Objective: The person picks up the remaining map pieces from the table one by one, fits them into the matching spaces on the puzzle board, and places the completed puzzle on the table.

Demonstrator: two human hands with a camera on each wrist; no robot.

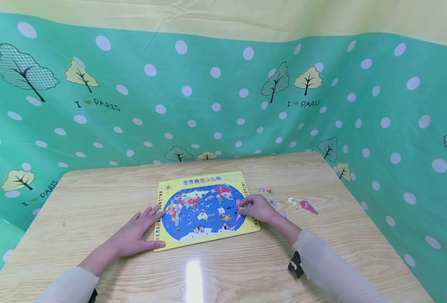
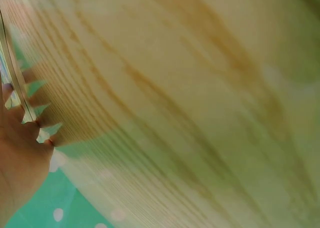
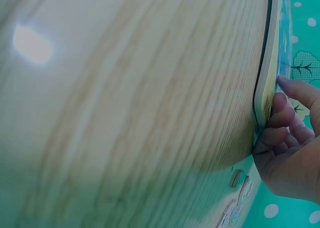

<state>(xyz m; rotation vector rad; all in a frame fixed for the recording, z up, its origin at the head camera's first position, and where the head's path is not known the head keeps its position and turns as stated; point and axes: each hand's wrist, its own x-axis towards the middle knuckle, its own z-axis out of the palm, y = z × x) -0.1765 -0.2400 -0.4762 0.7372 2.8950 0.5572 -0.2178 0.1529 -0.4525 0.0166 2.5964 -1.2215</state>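
Note:
A yellow-bordered world-map puzzle board (image 1: 210,243) lies on the wooden table, its blue ocean filled with coloured land shapes. My left hand (image 1: 136,235) rests at its left side with fingers spread, fingertips on the left border and thumb by the lower left corner. At the right side of the map, my right hand (image 1: 259,208) pinches a small pink puzzle piece (image 1: 239,217) with curled fingers, over the South America area. The right wrist view shows the fingers (image 3: 297,90) at the board's edge. The piece is partly hidden by the hand.
Several loose puzzle pieces lie right of the board, among them a red one (image 1: 308,206) and a pale one (image 1: 292,202). A green dotted curtain (image 1: 193,105) hangs behind the wooden table (image 1: 106,198) and along its right side.

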